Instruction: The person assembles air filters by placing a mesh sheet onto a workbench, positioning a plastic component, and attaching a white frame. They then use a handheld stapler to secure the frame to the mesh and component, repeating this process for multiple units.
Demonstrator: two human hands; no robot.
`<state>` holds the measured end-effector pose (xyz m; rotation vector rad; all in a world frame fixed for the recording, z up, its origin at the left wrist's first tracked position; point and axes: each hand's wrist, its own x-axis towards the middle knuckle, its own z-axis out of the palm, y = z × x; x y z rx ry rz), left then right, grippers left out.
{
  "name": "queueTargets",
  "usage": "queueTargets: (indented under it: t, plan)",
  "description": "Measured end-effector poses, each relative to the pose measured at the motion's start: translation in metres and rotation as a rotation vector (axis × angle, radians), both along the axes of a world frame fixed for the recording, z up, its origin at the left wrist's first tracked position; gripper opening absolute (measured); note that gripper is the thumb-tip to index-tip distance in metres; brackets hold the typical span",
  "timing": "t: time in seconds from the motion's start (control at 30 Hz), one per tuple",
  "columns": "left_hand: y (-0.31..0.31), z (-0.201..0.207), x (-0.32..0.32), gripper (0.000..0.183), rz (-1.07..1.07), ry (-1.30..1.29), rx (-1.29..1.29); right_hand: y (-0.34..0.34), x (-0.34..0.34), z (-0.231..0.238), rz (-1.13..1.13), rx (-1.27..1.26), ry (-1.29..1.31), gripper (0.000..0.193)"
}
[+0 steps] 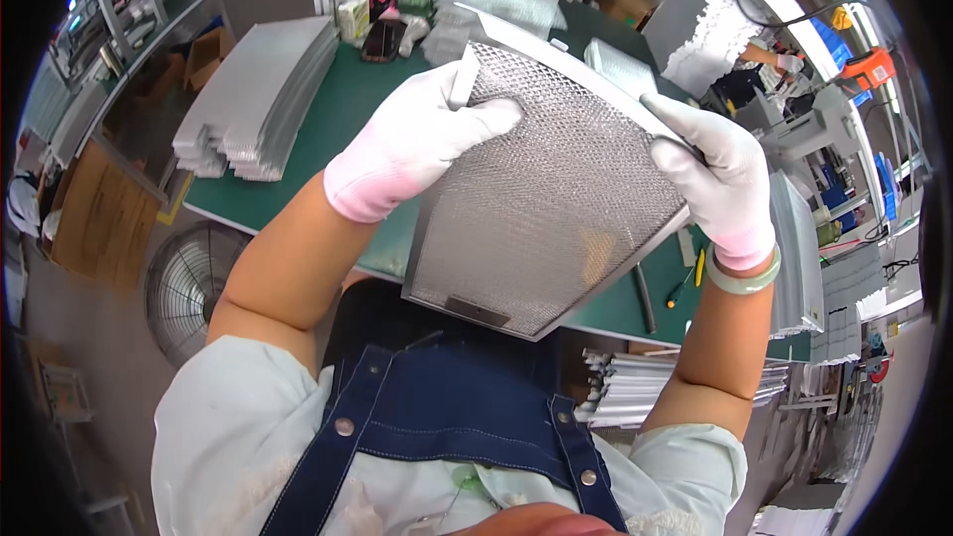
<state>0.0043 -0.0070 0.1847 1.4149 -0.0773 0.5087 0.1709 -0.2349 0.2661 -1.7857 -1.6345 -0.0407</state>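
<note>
1. Mesh panel (536, 199), silvery and framed, sits at the centre of the head view, lifted between two gloved hands with its near end reaching past the table edge toward the apron; that slant, I'd judge, turns its broad face up to the wearer.
2. From the panel's eleven o'clock, the left hand (437, 129) clasps it, thumb flat on the mesh and fingers hidden behind; a thumb laid flat probably spreads the pressure.
3. At about its two o'clock, the right hand (715, 174) pinches the opposite edge. Holding both sides likely stops so wide a piece from twisting.
4. Out at ten o'clock, a stack of flat panels (263, 89) lies on the green table (347, 104), perhaps set aside to leave elbow room.
5. Between three and four o'clock, a screwdriver (680, 290) lies near a dark tube (645, 300), presumably within the right hand's reach.
6. Toward half past four, metal strips (635, 392) are bundled lower down, seemingly off the worktop to save space.
</note>
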Motion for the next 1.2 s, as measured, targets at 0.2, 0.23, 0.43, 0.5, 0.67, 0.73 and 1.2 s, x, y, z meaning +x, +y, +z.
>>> queueTargets:
  t: [0.2,0.23,0.43,0.5,0.67,0.73,1.2]
  plan:
    - [-0.006,-0.096,0.022,0.031,-0.050,0.175,-0.066,0.001,0.034,-0.078,-0.048,-0.338,0.488,0.040]
    - [-0.005,-0.109,0.026,0.033,-0.057,0.199,-0.041,0.001,0.037,-0.092,-0.044,-0.342,0.572,0.039]
    - [-0.008,-0.114,0.047,0.054,0.207,0.134,0.070,-0.002,0.049,-0.128,-0.138,-0.211,0.459,0.037]
    - [-0.015,-0.109,0.054,0.064,0.535,0.040,0.205,-0.006,0.051,-0.130,-0.157,-0.211,0.506,0.036]
    - [-0.008,-0.101,0.061,0.050,0.797,-0.203,0.790,-0.020,0.046,-0.132,-0.187,-0.170,0.516,0.037]
    - [-0.010,-0.099,0.062,0.042,0.875,-0.331,0.875,-0.023,0.042,-0.131,-0.225,-0.167,0.544,0.039]
    - [-0.028,-0.103,0.061,0.052,0.074,-0.093,-0.109,-0.038,0.050,-0.118,-0.185,-0.192,0.495,0.037]
